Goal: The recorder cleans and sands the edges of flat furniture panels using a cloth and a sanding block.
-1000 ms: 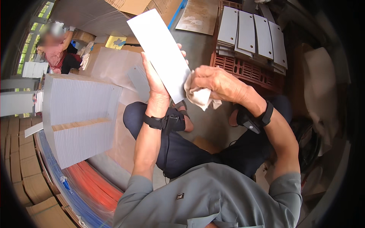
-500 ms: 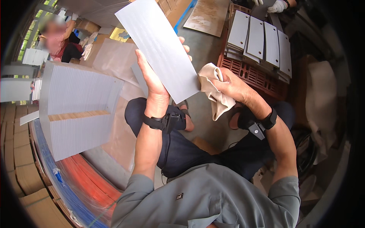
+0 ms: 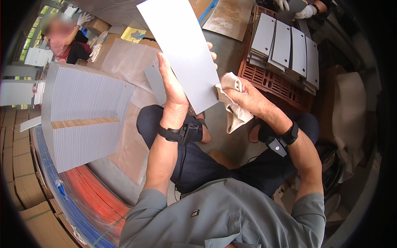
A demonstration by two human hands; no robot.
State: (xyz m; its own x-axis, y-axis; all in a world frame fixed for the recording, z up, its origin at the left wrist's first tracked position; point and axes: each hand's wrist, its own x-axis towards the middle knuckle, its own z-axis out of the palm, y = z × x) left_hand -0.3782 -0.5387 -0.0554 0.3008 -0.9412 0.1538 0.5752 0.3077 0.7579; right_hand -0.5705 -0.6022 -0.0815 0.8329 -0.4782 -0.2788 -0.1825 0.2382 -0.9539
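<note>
A long light-grey panel [image 3: 184, 56] is held up in front of me, tilted with its top toward the far left. My left hand [image 3: 173, 89] is closed round it, the thumb along its left edge and fingertips showing past the right edge. Bunched in my right hand [image 3: 249, 99] is a cream cloth [image 3: 234, 120], pressed against the panel's lower right edge. The fingers under the cloth are partly hidden. Another grey panel [image 3: 154, 82] with a small hole lies behind my left hand.
At left stands a large stack of grey panels [image 3: 87, 95], beside red plastic-wrapped material [image 3: 93, 194] and cardboard stacks [image 3: 27, 165]. Holed panels [image 3: 281, 45] rest on a brown slatted crate [image 3: 273, 82] at right. A co-worker's gloved hand [image 3: 306, 12] is beyond it; another person [image 3: 66, 45] sits far left.
The panel and my left hand have shifted slightly right, and the panel stands a bit steeper. The cloth stays at its lower right edge. The far-left person's gloved hand now shows spread fingers.
</note>
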